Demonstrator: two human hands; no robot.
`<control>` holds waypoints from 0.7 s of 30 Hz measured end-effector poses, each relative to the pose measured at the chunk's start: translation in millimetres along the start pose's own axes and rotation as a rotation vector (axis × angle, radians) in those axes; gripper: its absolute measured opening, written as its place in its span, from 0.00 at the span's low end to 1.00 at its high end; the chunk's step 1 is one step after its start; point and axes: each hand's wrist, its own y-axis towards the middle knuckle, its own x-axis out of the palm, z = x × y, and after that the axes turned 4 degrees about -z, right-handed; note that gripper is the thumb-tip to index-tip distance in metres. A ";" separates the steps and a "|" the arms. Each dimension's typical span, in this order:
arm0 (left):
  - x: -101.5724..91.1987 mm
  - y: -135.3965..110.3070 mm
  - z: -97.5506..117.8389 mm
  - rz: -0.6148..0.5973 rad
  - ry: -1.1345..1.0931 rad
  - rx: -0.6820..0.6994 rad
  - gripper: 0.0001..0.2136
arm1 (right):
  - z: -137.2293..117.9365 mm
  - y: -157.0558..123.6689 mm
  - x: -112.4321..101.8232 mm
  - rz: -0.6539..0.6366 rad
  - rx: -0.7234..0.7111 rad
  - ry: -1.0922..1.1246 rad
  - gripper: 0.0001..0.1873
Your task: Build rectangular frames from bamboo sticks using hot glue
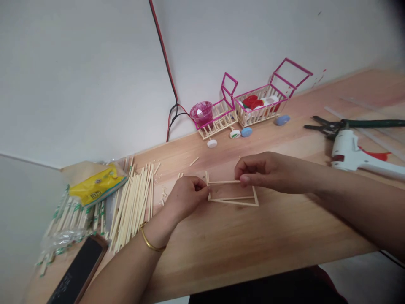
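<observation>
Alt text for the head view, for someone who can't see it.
A left hand and right hand hold a small stick frame at a wooden table. Loose sticks lie to the left, a glue gun to the right, and two model carts stand behind.

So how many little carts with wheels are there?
2: a smaller cart near the wall, and a bigger cart just right of it.

And there's the pale wall (95, 63), plain and wide, a red-and-black cable (164, 55) running down it! Below, the wood-grained table (268, 236) sits right against it
</observation>
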 end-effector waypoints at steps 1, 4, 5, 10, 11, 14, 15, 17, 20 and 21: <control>0.0 0.0 0.0 0.000 0.005 0.003 0.09 | 1.2 0.2 -1.7 -0.024 -0.016 0.003 0.17; 0.3 0.3 -0.1 0.004 0.016 0.011 0.09 | 6.7 4.8 -5.3 0.002 -0.037 0.023 0.19; 0.4 0.4 0.0 0.004 0.016 0.012 0.09 | 8.8 8.1 -5.5 0.043 -0.034 0.012 0.18; 0.0 -0.1 0.9 0.004 0.012 0.014 0.08 | 11.4 31.5 4.2 0.171 -0.029 -0.114 0.13; -0.2 -0.2 1.0 0.003 0.013 0.017 0.08 | 9.8 36.0 7.4 0.157 -0.038 -0.128 0.13; -0.7 -0.4 1.0 0.009 0.019 0.038 0.08 | 3.3 47.6 15.6 0.098 -0.073 -0.191 0.15; -0.9 -0.5 1.0 0.011 0.018 0.045 0.08 | 1.4 51.0 17.4 0.089 -0.086 -0.208 0.16; -1.1 -0.5 0.8 0.010 0.015 0.052 0.08 | -0.9 57.3 19.4 0.084 -0.114 -0.221 0.16; -1.8 -0.5 0.3 -0.004 0.005 0.049 0.09 | -0.7 64.7 20.3 0.057 -0.135 -0.207 0.13; -2.0 -0.4 0.1 -0.008 0.002 0.051 0.09 | -0.1 66.3 20.4 0.052 -0.134 -0.200 0.13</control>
